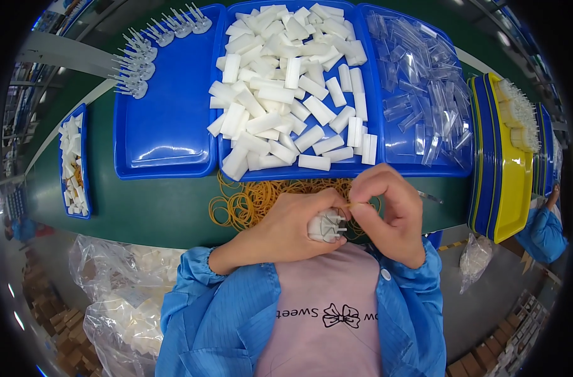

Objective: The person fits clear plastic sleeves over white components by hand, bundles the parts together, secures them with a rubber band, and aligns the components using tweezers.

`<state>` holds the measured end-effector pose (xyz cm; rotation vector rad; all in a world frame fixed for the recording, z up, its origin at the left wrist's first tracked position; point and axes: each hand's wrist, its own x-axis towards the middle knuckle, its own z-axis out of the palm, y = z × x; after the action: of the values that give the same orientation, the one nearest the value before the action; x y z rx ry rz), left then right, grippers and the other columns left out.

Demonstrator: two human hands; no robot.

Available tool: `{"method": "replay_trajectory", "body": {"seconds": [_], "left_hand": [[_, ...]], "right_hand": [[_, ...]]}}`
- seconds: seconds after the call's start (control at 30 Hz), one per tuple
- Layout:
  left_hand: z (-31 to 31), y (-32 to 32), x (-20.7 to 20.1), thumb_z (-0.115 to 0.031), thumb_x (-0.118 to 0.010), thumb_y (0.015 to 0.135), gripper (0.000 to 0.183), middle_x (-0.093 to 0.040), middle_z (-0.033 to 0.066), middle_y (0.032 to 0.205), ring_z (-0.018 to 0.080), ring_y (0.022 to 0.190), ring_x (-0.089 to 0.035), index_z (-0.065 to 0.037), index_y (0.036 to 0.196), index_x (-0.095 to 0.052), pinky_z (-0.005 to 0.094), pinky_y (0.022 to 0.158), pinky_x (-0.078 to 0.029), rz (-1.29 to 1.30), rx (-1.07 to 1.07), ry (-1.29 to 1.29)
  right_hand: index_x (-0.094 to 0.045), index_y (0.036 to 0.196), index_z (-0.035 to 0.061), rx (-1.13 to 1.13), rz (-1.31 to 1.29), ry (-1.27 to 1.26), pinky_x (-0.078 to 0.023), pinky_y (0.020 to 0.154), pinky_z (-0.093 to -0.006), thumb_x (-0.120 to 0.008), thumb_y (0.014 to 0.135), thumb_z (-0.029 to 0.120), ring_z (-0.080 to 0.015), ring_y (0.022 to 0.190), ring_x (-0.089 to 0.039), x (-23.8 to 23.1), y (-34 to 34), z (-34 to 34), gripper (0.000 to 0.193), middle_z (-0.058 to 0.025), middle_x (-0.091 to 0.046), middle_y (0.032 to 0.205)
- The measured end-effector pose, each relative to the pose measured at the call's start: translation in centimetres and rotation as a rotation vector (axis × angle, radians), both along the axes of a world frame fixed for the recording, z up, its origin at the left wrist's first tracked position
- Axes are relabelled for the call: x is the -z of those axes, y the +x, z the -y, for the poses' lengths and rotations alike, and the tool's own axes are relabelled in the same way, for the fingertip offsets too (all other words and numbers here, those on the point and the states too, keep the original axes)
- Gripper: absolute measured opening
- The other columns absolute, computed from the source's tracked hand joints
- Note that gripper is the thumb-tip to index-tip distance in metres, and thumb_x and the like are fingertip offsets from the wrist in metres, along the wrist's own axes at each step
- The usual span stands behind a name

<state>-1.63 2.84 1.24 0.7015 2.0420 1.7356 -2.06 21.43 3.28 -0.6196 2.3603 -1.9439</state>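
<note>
My left hand is wrapped round a small white pronged part, a bundle of pieces whose ends face right. Thumb and fingertips of my right hand pinch a rubber band just at the left fingertips; most of the band is hidden. Behind and under both hands lies a heap of tan rubber bands on the green table.
Blue trays along the far side hold white pronged parts, white blocks and clear plastic pieces. A small blue tray stands left. Stacked trays with a yellow one rise at right; beyond is a co-worker's blue sleeve.
</note>
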Motion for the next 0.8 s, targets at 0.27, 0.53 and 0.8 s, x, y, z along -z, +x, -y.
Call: {"method": "replay_trajectory", "body": {"seconds": [0.27,0.53,0.8], "left_hand": [[0.3,-1.3,0.1,-0.02,-0.064,0.071,0.031,-0.059,0.0133,0.08,0.0342,0.075,-0.059,-0.009,0.096,-0.048,0.0393,0.06,-0.046,-0.243,-0.028,-0.341],[2.3,-1.3,-1.2,-0.003,-0.074,0.065,0.033,-0.058,0.0013,0.086,0.0084,0.076,-0.056,-0.005,0.094,-0.061,0.0221,0.068,-0.045,0.129,-0.097,0.118],[2.3,-1.3,-0.5,0.001,-0.07,0.067,0.046,-0.057,0.0023,0.079,0.0072,0.074,-0.054,-0.002,0.11,-0.054,0.0212,0.065,-0.044,0.363,-0.101,0.531]], "right_hand": [[-0.061,0.085,0.0041,-0.112,-0.042,0.216,-0.044,0.053,-0.0267,-0.057,0.074,-0.003,-0.0141,0.053,-0.051,-2.1,2.3,3.3,0.014,-0.0108,-0.056,0.085],[-0.067,0.083,0.005,0.027,-0.694,0.422,-0.037,0.05,-0.0262,-0.07,0.055,0.009,-0.014,0.06,-0.05,-2.3,1.9,0.7,0.028,-0.0068,-0.056,0.089],[-0.064,0.083,0.0067,-0.024,-0.539,0.383,-0.04,0.057,-0.0321,-0.069,0.064,0.01,-0.0199,0.068,-0.054,-1.0,1.2,1.6,0.02,-0.0052,-0.057,0.087]]}}
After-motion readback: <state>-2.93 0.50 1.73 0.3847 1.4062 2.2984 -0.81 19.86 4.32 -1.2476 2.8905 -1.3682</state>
